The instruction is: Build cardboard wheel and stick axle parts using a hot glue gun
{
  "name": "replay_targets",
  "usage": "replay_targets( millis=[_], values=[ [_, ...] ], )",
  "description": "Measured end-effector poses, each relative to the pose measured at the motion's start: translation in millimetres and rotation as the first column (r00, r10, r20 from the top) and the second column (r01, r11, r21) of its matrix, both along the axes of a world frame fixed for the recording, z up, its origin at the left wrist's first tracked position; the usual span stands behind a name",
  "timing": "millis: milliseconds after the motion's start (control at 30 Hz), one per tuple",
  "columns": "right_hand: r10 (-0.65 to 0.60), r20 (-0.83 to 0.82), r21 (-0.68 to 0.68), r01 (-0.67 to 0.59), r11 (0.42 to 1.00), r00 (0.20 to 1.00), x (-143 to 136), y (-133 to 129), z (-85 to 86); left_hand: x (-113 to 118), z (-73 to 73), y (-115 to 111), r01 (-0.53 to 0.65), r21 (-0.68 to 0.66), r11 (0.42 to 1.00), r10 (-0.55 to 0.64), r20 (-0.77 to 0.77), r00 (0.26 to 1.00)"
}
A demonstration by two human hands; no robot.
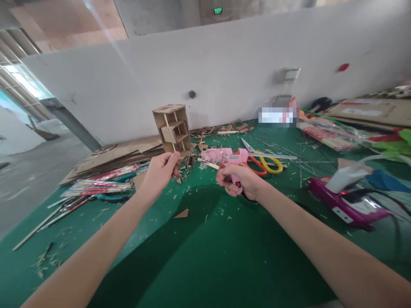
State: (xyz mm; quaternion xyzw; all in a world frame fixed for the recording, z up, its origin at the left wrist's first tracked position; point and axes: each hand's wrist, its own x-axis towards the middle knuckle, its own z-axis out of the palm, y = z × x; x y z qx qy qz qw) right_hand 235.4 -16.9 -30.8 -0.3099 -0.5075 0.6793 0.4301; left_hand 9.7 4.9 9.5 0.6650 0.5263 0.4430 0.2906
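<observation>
My right hand (239, 179) is wrapped round the handle of a pink hot glue gun (231, 156). Its front end points left and a long translucent glue stick (272, 156) sticks out of its back. My left hand (163, 169) is closed in a pinch in front of a small cardboard shelf box (173, 128); whatever its fingertips hold is too small to make out. The box stands upright, with open compartments and thin light sticks at its front. Behind the glue gun lie scissors with yellow and orange handles (271, 166), partly covered by it.
Cardboard scraps (224, 130) lie along the wall. At left are cardboard sheets (115, 156), packaged sticks (99, 184) and teal-handled pliers (112, 198). A purple power strip (349, 203) with cables sits at right, near packaged sticks (330, 134). A cardboard triangle (182, 214) lies on the green tabletop (218, 256).
</observation>
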Motion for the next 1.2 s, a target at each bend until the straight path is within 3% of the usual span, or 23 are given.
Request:
replay_targets(
  millis=[267,533,833,1200],
  values=[
    [0.014,0.035,0.007,-0.014,1.000,0.999,-1,-1,0.6,4,-6.2,0,-0.017,-0.083,0.996,0.033,0.196,0.980],
    [0.010,0.071,0.001,-0.010,1.000,0.997,-2,-2,2.3,10,-10.0,-1,-0.013,-0.236,0.972,0.111,0.408,0.906],
    [-0.047,0.241,0.037,0.039,0.999,0.969,-5,-7,6.0,6,-13.7,3,-0.016,-0.404,0.915,0.217,0.457,0.863],
    [-0.077,0.433,0.120,0.028,0.992,0.898,-6,-7,5.5,6,-12.6,5,0.075,-0.531,0.844,0.324,0.617,0.717]
  ],
)
